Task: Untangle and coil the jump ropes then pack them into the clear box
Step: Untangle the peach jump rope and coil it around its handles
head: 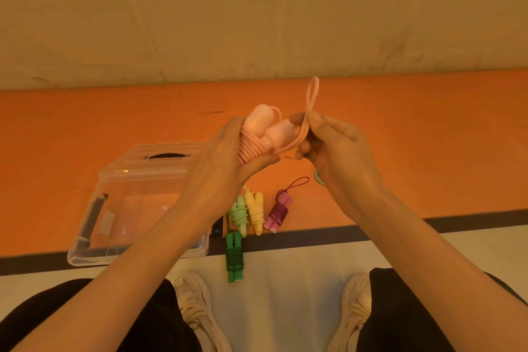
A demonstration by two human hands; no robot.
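Four finished bundles lie on the orange floor just to the right of the clear box (94,243), each with its cord wound tight round its paired handles: a light green rope (239,216) and a yellow rope (255,213) side by side nearest the box, a purple rope (278,213) beyond them, and a dark green rope (235,258) nearer the person's shoes (197,306). They seem staged there so that all can go in together once the last is tied off; the box stands open, with none of the ropes in it. That last one, the pink rope (258,138), is held up above the box's far right corner. The left hand (225,157) wraps its curled fingers round the wound coils and both handles, likely to stop the turns springing loose. The right hand (328,143) pinches the cord's free end between thumb and forefinger, a small loop (312,94) standing up above the pinch, the other fingers curled beneath. That loop looks meant for tucking under a turn, locking the coil before packing.
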